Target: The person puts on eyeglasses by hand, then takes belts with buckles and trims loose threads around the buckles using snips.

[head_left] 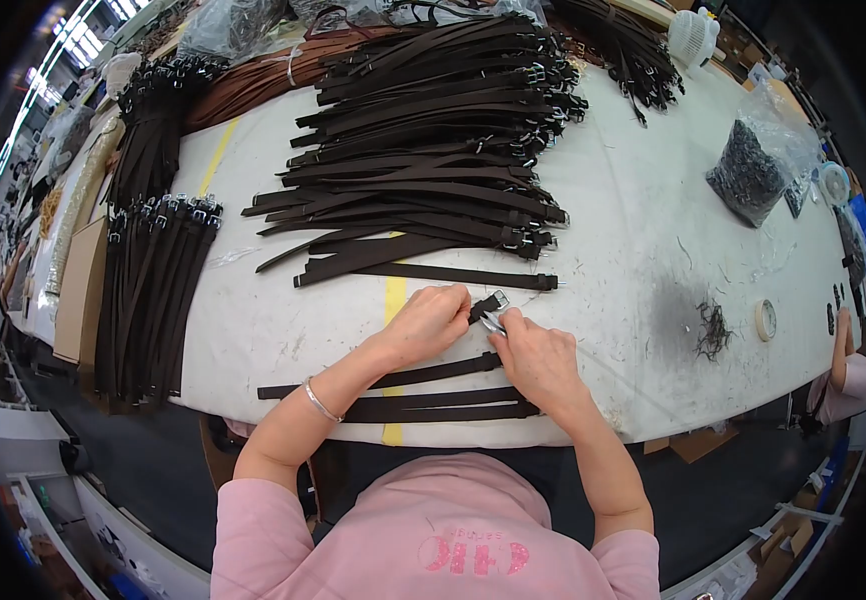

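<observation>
My left hand (429, 324) is closed on a dark strap (483, 309) near its end, where a silver buckle (502, 300) shows. Closed in my right hand (539, 362) is a small silver tool that looks like thread snips (493, 322), its tip at the strap just below the buckle. Most of the tool is hidden by my fingers. Several dark straps (433, 402) lie flat under my forearms along the near table edge. Just beyond my hands a single strap (453, 275) lies crosswise.
A large stack of buckled straps (423, 150) covers the table's middle. More straps (158, 290) hang over the left edge. To the right are thread scraps (714, 332), a tape roll (765, 320) and a plastic bag of dark pieces (750, 172). Another person's arm (841, 350) shows far right.
</observation>
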The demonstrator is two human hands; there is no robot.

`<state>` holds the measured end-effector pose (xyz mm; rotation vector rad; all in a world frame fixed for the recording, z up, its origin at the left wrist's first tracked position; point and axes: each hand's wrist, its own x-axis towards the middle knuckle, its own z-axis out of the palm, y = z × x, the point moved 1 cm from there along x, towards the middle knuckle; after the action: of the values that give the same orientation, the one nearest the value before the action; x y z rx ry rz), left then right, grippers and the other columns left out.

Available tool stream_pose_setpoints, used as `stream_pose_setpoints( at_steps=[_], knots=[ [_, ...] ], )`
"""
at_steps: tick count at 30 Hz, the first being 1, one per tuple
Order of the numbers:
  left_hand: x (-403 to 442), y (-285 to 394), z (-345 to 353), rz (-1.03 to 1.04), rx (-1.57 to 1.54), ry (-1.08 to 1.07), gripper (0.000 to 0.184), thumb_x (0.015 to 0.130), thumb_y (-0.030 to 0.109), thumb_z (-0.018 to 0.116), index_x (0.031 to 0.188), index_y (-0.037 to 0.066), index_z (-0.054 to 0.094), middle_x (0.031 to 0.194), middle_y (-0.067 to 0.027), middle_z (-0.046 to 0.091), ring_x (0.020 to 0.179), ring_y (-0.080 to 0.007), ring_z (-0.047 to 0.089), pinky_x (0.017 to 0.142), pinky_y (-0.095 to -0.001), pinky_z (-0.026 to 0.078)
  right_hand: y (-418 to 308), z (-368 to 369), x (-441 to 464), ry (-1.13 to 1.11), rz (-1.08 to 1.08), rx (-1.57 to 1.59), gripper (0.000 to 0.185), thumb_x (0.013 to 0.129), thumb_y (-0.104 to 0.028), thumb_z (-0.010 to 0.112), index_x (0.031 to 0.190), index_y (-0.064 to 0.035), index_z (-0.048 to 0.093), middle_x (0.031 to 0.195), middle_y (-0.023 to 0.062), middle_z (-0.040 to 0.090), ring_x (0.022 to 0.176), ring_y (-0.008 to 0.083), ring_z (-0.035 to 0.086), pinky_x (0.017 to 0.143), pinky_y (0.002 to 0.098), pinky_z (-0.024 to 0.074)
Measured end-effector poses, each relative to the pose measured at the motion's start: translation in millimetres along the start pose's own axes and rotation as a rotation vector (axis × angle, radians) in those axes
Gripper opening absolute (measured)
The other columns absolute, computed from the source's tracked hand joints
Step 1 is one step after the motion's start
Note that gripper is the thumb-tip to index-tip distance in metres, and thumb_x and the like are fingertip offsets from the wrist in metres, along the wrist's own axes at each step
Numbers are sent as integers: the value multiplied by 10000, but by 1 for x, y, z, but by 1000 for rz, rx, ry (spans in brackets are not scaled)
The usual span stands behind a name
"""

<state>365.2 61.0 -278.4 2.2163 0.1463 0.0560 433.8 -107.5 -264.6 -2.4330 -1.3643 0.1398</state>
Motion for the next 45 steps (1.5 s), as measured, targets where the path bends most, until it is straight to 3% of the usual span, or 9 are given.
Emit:
stream_pose_setpoints(
  at_steps=[7, 21, 36, 45],
  knots=[
    [0, -3, 2, 27, -21, 37, 64, 789, 44, 528, 781, -18, 514, 628, -128, 553, 562, -230, 529, 544, -335, 424, -6, -4, 3, -55, 69, -28, 195, 856, -222, 582, 887, -49, 498, 758, 113, 654, 571, 314, 623, 498, 413, 472],
    [0, -3, 1, -6, -40, 40, 80, 807, 65, 517, 790, -12, 504, 604, -110, 535, 543, -206, 513, 530, -328, 413, -3, -1, 5, -14, -10, -67, 166, 857, -219, 579, 876, -71, 508, 672, 76, 615, 540, 279, 606, 455, 389, 451],
    [-1, -3, 4, 11, -21, 85, 109, 831, 84, 515, 806, -21, 507, 608, -131, 542, 550, -219, 522, 532, -340, 411, -3, -6, 6, -40, -25, -5, 173, 853, -221, 584, 877, -71, 501, 689, 91, 627, 565, 291, 609, 493, 392, 459],
    [-1, -2, 3, 4, 2, 65, 106, 855, 80, 495, 827, -22, 504, 644, -152, 560, 574, -271, 538, 565, -355, 423, -5, -3, 8, -90, -7, -13, 175, 862, -215, 574, 895, -62, 498, 721, 96, 638, 593, 298, 616, 514, 407, 461]
  ],
)
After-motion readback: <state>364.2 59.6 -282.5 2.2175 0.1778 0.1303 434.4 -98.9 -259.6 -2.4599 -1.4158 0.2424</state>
